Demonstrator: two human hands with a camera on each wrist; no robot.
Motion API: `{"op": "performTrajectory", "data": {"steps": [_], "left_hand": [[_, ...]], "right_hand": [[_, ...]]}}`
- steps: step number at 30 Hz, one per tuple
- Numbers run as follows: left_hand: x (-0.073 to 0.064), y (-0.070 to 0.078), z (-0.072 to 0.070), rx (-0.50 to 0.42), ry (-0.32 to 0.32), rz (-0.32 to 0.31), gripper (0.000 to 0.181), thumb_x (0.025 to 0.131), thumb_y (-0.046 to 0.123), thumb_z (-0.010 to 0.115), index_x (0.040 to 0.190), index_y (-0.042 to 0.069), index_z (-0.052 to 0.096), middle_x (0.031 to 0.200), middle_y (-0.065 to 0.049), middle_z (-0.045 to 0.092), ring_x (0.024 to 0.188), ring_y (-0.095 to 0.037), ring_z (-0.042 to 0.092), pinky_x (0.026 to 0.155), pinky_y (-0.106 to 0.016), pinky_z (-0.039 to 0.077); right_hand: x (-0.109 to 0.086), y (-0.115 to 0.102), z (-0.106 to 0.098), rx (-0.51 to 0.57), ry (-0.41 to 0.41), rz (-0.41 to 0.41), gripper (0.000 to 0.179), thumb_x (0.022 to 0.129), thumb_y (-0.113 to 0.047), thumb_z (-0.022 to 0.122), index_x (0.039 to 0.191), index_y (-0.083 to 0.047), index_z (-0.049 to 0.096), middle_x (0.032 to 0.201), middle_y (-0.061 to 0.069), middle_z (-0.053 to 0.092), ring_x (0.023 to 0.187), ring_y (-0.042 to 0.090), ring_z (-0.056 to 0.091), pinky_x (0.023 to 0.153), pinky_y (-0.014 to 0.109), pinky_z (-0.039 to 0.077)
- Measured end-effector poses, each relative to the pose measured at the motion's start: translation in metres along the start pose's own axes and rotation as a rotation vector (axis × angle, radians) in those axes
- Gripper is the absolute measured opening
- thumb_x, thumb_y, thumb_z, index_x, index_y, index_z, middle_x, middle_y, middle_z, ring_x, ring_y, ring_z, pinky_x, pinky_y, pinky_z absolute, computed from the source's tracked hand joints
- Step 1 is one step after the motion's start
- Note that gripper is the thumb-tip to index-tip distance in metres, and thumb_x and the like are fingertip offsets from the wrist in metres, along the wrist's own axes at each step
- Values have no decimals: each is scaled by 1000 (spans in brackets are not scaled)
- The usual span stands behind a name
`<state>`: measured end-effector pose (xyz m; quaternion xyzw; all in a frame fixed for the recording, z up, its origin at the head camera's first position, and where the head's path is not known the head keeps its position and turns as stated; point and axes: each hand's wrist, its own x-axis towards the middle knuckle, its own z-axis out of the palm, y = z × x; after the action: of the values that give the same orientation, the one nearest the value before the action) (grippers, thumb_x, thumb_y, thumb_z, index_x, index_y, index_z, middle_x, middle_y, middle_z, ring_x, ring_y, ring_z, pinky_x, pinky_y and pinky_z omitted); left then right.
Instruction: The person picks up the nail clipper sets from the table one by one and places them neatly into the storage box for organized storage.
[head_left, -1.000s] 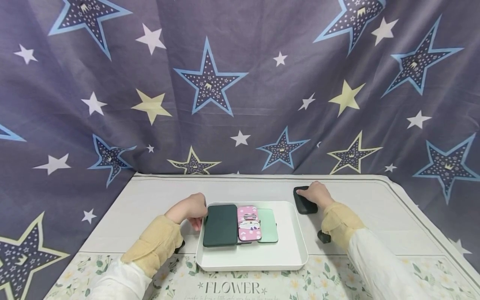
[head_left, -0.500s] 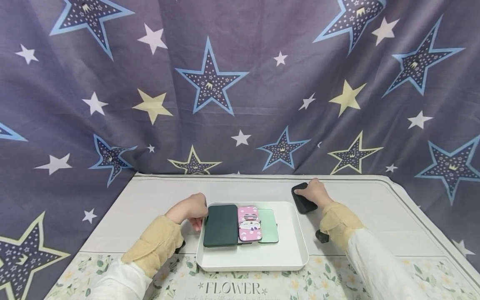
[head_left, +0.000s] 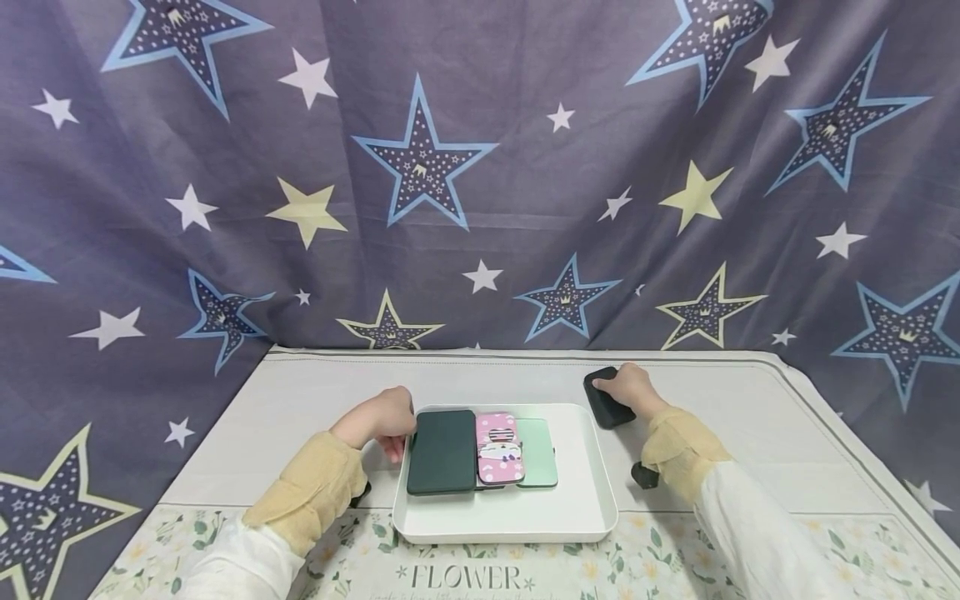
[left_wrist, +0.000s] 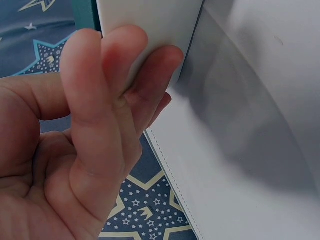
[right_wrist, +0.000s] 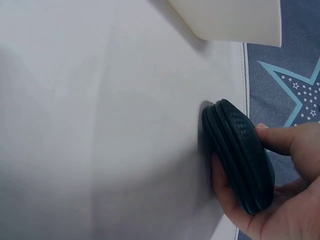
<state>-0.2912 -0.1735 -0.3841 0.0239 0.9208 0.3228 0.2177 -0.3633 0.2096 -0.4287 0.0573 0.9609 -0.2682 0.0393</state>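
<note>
My right hand grips a small black case behind the tray's right corner, its thumb on top. In the right wrist view the case shows a ridged, layered edge, with fingers curled under it. My left hand holds the left side of the white tray. Up close in the left wrist view, fingertips lie against the tray's outer wall, and the thumb tip is hidden. Inside the tray lie a dark green flat case, a pink patterned case and a mint green flat case, side by side.
The tray's front and right parts show bare floor. A white mat with a flowered, lettered front strip covers the table. Behind it hangs a dark curtain with stars. Tan wraps cover both wrists.
The black case has shifted slightly left in my right hand and turned a little. The left hand and the tray stay in place.
</note>
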Motion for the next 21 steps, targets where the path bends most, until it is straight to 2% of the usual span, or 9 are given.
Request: {"op": "performTrajectory", "data": {"steps": [7, 11, 16, 19, 21], "left_hand": [[-2, 1, -1, 6, 7, 3, 12, 83, -6, 45, 77, -6, 56, 47, -12, 58, 35, -15, 55, 43, -32, 57], [-2, 2, -1, 10, 7, 10, 13, 83, -6, 45, 77, -6, 57, 48, -12, 58, 35, -15, 55, 42, -30, 57], [-2, 3, -2, 5, 2, 2, 11, 83, -6, 45, 79, -6, 56, 48, -12, 57, 34, -15, 54, 41, -30, 56], [0, 2, -2, 5, -2, -1, 11, 83, -6, 45, 81, -7, 56, 49, -12, 58, 35, -15, 55, 41, -29, 56], [1, 1, -2, 9, -4, 1, 11, 83, -5, 45, 82, -7, 56, 50, -12, 58, 35, -15, 55, 41, -29, 56]], "right_hand": [[2, 3, -4, 56, -11, -14, 51, 89, -24, 54, 112, 21, 51, 111, 37, 56, 100, 41, 58, 90, 47, 52], [0, 5, -6, 81, -28, 8, 50, 91, -22, 54, 116, 21, 50, 117, 37, 53, 107, 44, 55, 95, 49, 50], [-1, 7, -8, 109, -25, 12, 50, 90, -21, 54, 115, 22, 50, 117, 38, 52, 107, 45, 54, 94, 48, 50], [-1, 10, -9, 160, -30, 30, 50, 90, -20, 54, 116, 23, 49, 119, 38, 51, 107, 44, 54, 94, 46, 51], [-2, 10, -11, 242, -46, 50, 51, 91, -18, 53, 119, 23, 46, 121, 38, 49, 106, 41, 54, 93, 43, 51]]}}
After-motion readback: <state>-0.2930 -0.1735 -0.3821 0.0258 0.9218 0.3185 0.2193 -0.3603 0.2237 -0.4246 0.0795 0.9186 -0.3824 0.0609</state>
